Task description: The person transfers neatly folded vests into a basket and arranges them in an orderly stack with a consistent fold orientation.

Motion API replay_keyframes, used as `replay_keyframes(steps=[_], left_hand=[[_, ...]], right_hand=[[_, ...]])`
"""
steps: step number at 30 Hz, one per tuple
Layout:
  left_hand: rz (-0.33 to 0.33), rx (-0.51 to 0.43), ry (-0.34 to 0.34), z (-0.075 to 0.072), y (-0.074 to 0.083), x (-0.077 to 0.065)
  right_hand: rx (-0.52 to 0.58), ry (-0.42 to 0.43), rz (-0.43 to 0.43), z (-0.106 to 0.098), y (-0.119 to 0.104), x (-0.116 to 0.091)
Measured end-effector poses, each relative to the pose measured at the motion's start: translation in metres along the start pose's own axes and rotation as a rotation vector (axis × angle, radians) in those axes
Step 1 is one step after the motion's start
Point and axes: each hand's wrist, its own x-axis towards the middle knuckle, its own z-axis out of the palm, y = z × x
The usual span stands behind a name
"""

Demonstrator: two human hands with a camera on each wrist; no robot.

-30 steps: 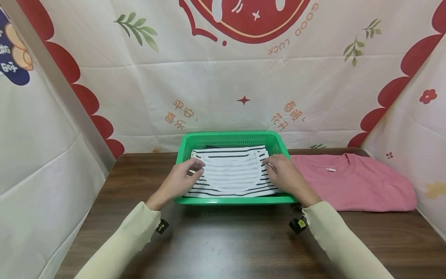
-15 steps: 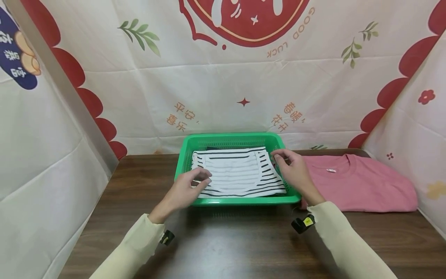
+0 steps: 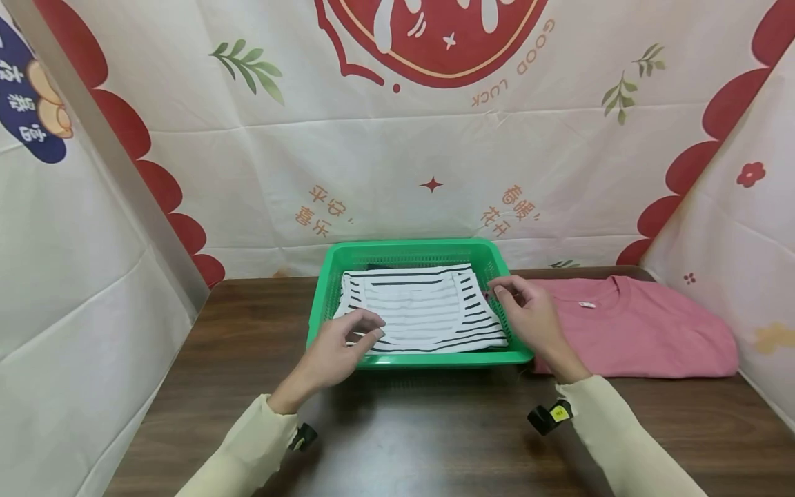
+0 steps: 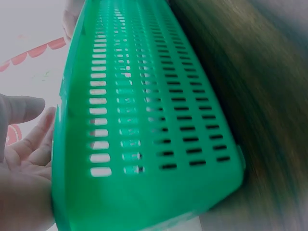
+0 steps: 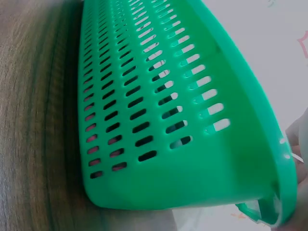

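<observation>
A white garment with black stripes (image 3: 413, 310) lies folded flat inside a green plastic basket (image 3: 416, 359). Over its front left part hovers my left hand (image 3: 341, 348), thumb and fingers apart and gently curved around nothing. My right hand (image 3: 531, 317) is above the basket's right side, its loosely bent fingertips just off the garment's edge, with nothing held. From the left wrist view, the left thumb (image 4: 24, 109) and fingers show beyond the basket's slotted wall (image 4: 144, 192). In the right wrist view only a bit of the right hand (image 5: 301, 173) appears past the rim.
A folded pink T-shirt (image 3: 646, 328) lies on the brown wooden table (image 3: 410, 428), right of the basket. Dark cloth (image 3: 379, 266) peeks out behind the striped garment. A printed white curtain (image 3: 397, 152) hangs close behind the basket and at both sides.
My right hand has moved off the striped garment toward the basket's right side. My left hand has shifted slightly right and toward me. The garment's front right corner has spread a little rightward.
</observation>
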Motion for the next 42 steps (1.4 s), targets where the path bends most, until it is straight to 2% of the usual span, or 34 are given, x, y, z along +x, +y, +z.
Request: replay_keyframes(steps=[3, 8, 12, 17, 21, 24, 27, 34, 42], left_hand=[[0.013, -0.055, -0.011, 0.003, 0.014, -0.003], [-0.011, -0.194, -0.083, 0.007, 0.041, -0.008], [-0.019, -0.292, -0.141, 0.018, 0.042, -0.006], [0.041, -0.358, -0.275, 0.036, 0.035, -0.003], [0.095, -0.31, -0.415, 0.047, 0.036, -0.004], [0.114, -0.255, -0.495, 0.053, 0.037, -0.004], [0.091, -0.223, -0.547, 0.059, 0.037, -0.005], [0.01, -0.201, -0.588, 0.073, 0.039, -0.006], [-0.041, -0.147, -0.609, 0.097, 0.045, -0.005]], right_hand=[[0.007, 0.011, -0.002, 0.002, 0.0, -0.001], [0.009, 0.018, 0.028, 0.004, 0.002, 0.0], [0.012, 0.024, 0.03, 0.004, 0.002, 0.002], [0.026, 0.029, 0.022, 0.004, 0.002, 0.003], [0.016, 0.025, 0.035, 0.001, 0.002, 0.003], [0.017, 0.027, 0.034, -0.003, 0.002, 0.002], [0.027, 0.032, 0.026, -0.008, 0.003, 0.0], [-0.025, 0.019, 0.064, -0.026, 0.015, -0.01], [-0.062, 0.054, 0.052, -0.047, 0.031, -0.022]])
